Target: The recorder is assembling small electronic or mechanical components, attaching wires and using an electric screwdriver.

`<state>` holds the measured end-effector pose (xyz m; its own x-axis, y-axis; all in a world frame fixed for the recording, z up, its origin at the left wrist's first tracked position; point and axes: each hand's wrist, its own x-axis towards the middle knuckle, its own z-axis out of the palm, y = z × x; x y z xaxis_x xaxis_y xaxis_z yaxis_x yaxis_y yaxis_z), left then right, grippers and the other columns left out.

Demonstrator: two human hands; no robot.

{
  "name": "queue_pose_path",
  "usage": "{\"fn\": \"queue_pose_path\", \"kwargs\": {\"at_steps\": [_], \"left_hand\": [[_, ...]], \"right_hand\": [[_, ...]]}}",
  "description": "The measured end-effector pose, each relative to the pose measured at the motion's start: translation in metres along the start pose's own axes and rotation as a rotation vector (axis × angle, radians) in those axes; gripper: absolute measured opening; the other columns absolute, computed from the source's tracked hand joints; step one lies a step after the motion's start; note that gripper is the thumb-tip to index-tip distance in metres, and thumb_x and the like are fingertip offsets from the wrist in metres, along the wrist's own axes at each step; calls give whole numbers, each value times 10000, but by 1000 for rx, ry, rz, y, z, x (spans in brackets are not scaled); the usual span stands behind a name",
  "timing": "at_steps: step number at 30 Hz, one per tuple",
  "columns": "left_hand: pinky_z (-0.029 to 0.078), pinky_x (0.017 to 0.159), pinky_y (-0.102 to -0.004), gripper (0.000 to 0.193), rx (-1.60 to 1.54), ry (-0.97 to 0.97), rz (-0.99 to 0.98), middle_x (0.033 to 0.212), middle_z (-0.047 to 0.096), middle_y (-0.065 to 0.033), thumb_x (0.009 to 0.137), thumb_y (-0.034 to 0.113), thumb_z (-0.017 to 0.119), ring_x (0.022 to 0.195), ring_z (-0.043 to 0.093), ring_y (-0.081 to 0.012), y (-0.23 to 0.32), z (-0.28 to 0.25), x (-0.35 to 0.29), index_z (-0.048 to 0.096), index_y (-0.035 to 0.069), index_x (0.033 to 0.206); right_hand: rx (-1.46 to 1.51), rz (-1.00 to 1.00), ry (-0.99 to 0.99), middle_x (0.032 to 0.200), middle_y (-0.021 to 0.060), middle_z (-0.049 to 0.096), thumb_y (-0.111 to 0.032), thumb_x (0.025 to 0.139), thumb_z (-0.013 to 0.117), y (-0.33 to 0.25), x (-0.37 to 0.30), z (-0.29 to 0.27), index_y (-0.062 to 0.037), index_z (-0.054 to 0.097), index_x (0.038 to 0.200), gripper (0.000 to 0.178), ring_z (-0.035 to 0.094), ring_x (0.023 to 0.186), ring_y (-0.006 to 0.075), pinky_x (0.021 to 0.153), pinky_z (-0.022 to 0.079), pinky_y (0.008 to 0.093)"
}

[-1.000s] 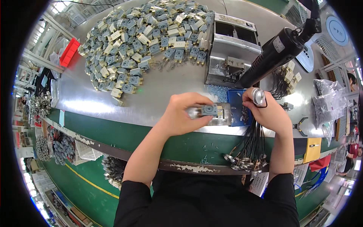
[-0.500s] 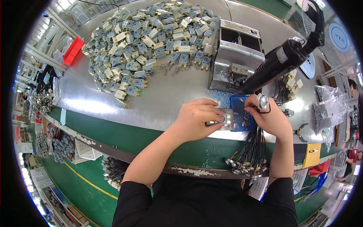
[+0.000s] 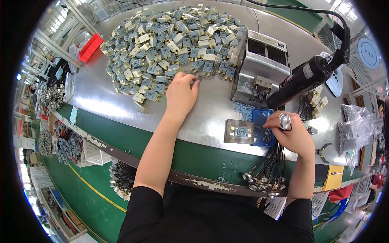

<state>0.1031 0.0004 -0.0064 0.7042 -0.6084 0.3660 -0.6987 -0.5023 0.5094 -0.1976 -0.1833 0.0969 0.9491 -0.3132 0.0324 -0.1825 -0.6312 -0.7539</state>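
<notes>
Parts (image 3: 170, 44) are heaped at the far side of the metal block (image 3: 240, 132), and the left hand (image 3: 181, 94) reaches their near edge with fingers curled on one (can't tell if it's gripped yet). Right hand (image 3: 292, 135) just right of the block pinches a round silver cap (image 3: 285, 121), wires (image 3: 275, 162) dangling below. My worry: those wires could snag, or a careless grab could spill the heap.

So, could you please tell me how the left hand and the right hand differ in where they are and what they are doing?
The left hand reaches far out, fingers spread on the edge of the heap of small grey and cream blocks; the right hand stays near the table's front edge. The left hand grips nothing visible, whereas the right hand pinches a small round silver metal part with dark wires hanging below. Both rest over the shiny metal table.
</notes>
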Motion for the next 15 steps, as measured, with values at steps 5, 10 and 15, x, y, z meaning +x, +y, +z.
{"fn": "queue_pose_path", "kwargs": {"at_steps": [5, 10, 15], "left_hand": [[561, 756, -403, 166, -4, -19, 65, 1010, 707, -106, 981, 146, 715, 837, 705, -287, 16, -6, -10, 695, 29, 1097], [558, 689, -311, 137, -734, -440, -138, 972, 744, -74, 1032, 110, 688, 813, 727, -164, 73, -36, -32, 663, 6, 1119], [601, 727, -268, 208, -1307, -880, -230, 980, 771, -120, 1026, 94, 718, 850, 751, -145, 105, -24, -61, 678, -55, 1166]], "right_hand": [[-10, -105, -9, 928, 149, 766, 41, 781, 671, 7, -1, -4, 24, 782, 898, 162, 758, 846, 282, 784, 596, 354], [104, -226, 112, 943, 128, 774, 22, 771, 791, 10, 6, 17, 19, 795, 949, 178, 749, 830, 238, 761, 585, 339], [244, -144, 149, 991, 91, 780, -60, 770, 915, 10, 9, 32, 0, 809, 989, 251, 731, 888, 163, 754, 572, 295]]}}
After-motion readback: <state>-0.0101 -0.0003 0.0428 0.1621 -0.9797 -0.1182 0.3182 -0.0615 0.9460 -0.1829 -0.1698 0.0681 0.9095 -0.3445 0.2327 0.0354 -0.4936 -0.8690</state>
